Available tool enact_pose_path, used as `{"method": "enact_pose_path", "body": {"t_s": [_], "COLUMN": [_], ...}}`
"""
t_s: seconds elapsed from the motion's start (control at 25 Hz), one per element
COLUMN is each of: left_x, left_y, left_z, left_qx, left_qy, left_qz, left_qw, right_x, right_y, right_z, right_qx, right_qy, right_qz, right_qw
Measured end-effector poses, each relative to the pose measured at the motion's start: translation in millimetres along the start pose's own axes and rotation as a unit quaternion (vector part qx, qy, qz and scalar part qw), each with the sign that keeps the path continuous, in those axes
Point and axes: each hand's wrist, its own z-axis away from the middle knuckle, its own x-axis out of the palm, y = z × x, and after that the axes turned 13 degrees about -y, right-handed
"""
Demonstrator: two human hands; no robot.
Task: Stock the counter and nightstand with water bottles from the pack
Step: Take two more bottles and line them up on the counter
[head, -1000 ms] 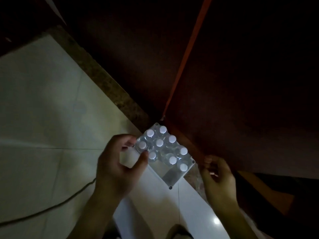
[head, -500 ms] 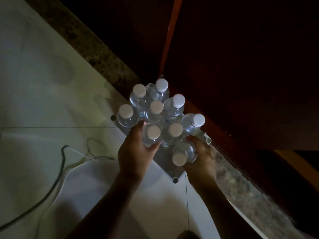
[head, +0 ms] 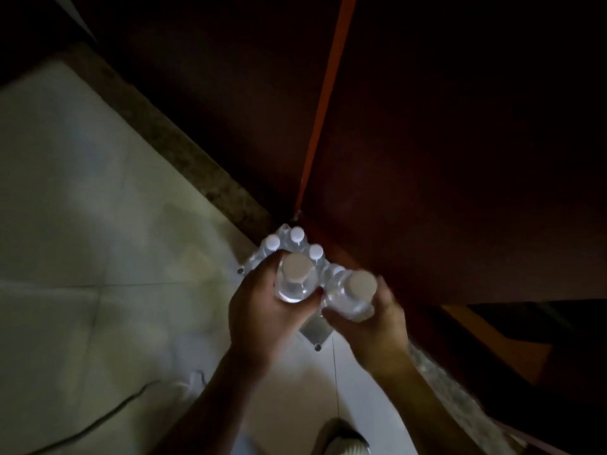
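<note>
A shrink-wrapped pack of water bottles (head: 285, 248) with white caps stands on the pale tiled floor against dark wooden furniture. My left hand (head: 262, 310) is wrapped around one clear bottle (head: 294, 280), lifted above the pack with its cap toward the camera. My right hand (head: 377, 318) grips a second clear bottle (head: 351, 292) beside it, also raised. Both bottles hide part of the pack below. The room is dim.
Dark red-brown wooden furniture (head: 427, 159) fills the right and top, with an orange edge strip (head: 323, 103). A speckled stone skirting (head: 184, 149) runs diagonally. A dark cable (head: 98, 421) lies on the floor at lower left. A shoe (head: 341, 438) shows at the bottom.
Both hands closed on bottles in the pack and have lifted one bottle each up toward the camera. The view has risen away from the pack.
</note>
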Motion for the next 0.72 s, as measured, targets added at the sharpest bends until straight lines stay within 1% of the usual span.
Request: {"method": "enact_pose_path", "body": {"t_s": [0.08, 0.16, 0.24, 0.36, 0.44, 0.52, 0.56, 0.64, 0.72], "left_x": [-68, -140, -218, -326, -391, -444, -468, -505, -529], "left_y": [83, 174, 271, 417, 518, 608, 651, 723, 776], "left_z": [-10, -22, -35, -38, -31, -17, -9, 10, 29], "left_qx": [0.014, 0.041, 0.071, 0.126, 0.170, 0.207, 0.233, 0.278, 0.308], "left_qy": [0.017, 0.026, 0.017, -0.019, -0.010, -0.015, -0.018, -0.022, -0.025], "left_qz": [0.039, 0.054, 0.096, 0.184, 0.238, 0.279, 0.281, 0.273, 0.273], "left_qw": [0.999, 0.997, 0.993, 0.975, 0.956, 0.938, 0.931, 0.921, 0.911], "right_x": [-32, -66, -101, -149, -182, -210, -224, -253, -279], "right_y": [-104, -215, -343, -518, -626, -715, -754, -819, -865], "right_z": [10, 20, 37, 75, 109, 148, 168, 209, 246], "right_qx": [-0.020, -0.081, -0.145, -0.228, -0.264, -0.296, -0.316, -0.356, -0.388], "right_qy": [-0.011, -0.030, -0.046, -0.070, -0.073, -0.062, -0.056, -0.054, -0.050], "right_qz": [-0.062, -0.105, -0.125, -0.147, -0.159, -0.181, -0.187, -0.194, -0.194], "right_qw": [0.998, 0.991, 0.980, 0.960, 0.948, 0.936, 0.928, 0.913, 0.899]}}
